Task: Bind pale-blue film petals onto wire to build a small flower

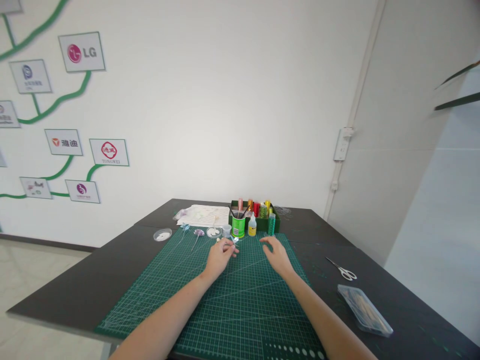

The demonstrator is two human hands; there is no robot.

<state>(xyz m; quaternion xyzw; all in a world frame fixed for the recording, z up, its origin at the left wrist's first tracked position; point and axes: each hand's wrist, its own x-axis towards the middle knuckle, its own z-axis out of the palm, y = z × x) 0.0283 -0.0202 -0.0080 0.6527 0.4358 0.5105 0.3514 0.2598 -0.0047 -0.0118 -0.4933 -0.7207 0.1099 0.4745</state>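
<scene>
My left hand (219, 256) is closed in a pinch over the green cutting mat (240, 300). At its fingertips shows a small pale flower (235, 240), whose stem is too fine to make out. To the right, my right hand (277, 256) is raised over the mat with fingers apart and nothing in it. Just beyond the hands stand a green can (238, 226) with dark-handled tools, a yellow-labelled glue bottle (252, 226) and a green thread spool (271, 225). A purple flower (198, 233) and a blue flower (185, 227) on thin stems lie to the left.
A dark green box (277, 223) with several coloured spools stands at the back. Small dishes, one a round white dish (162, 235), sit left of it, near a white sheet (204, 216). Scissors (347, 273) and a clear plastic case (364, 310) lie at right.
</scene>
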